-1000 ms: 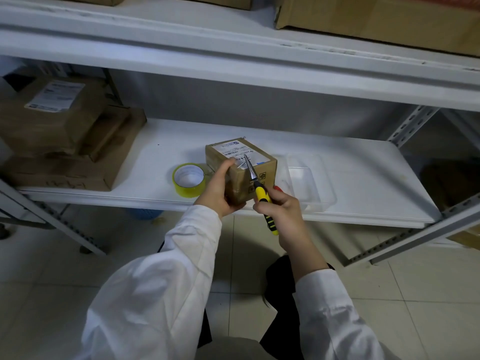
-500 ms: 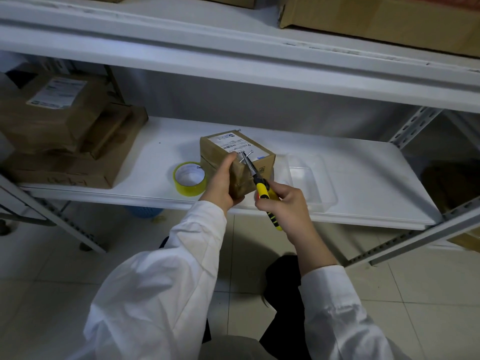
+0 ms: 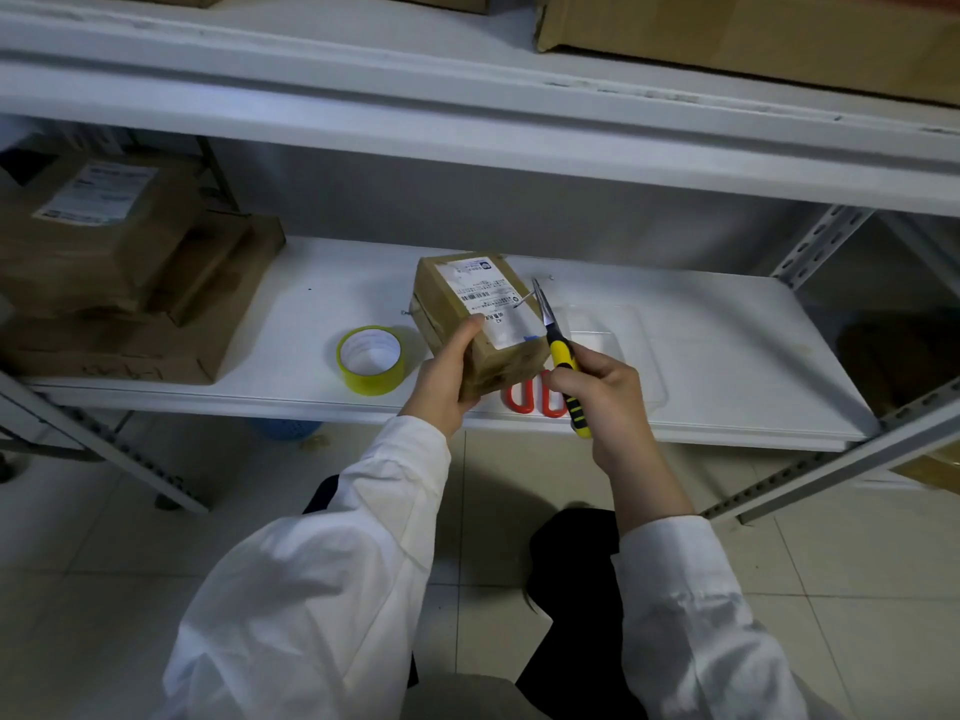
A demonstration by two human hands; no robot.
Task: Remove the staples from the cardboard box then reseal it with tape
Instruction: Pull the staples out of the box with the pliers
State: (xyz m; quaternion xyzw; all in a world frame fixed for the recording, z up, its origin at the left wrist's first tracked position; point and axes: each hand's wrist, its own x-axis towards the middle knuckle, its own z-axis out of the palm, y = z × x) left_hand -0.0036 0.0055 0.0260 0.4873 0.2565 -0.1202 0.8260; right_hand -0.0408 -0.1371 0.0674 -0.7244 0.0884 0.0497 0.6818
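1. The cardboard box [image 3: 470, 298] sat at the middle of the white shelf [image 3: 727, 366] with its labelled face up. I could not tell whether its base rested flat.
2. The left hand [image 3: 447, 379] grasped the box's near left corner, thumb on the top face.
3. The right hand [image 3: 605, 389] was clenched round the yellow-and-black handles of one pair of pliers [image 3: 563, 363]. Their nose pointed to 12 o'clock along the box's right edge, with a thin wire staple [image 3: 525, 299] at the tips.
4. One roll of yellow tape [image 3: 370, 360] lay flat at the box's 8 o'clock, near but apart from it.
5. One pair of red-handled scissors [image 3: 527, 396] lay at the box's 5 o'clock, partly hidden by the right hand.
6. One clear plastic tray [image 3: 631, 335] lay at 3 o'clock, behind the pliers and the right hand.
7. A stack of brown boxes [image 3: 119, 283], three as far as I could tell, stood well apart at 9 o'clock.
8. One large brown carton [image 3: 753, 39] sat on the upper shelf at 1 o'clock.
9. One blue basket [image 3: 283, 429] showed on the floor below the shelf at 7 o'clock.
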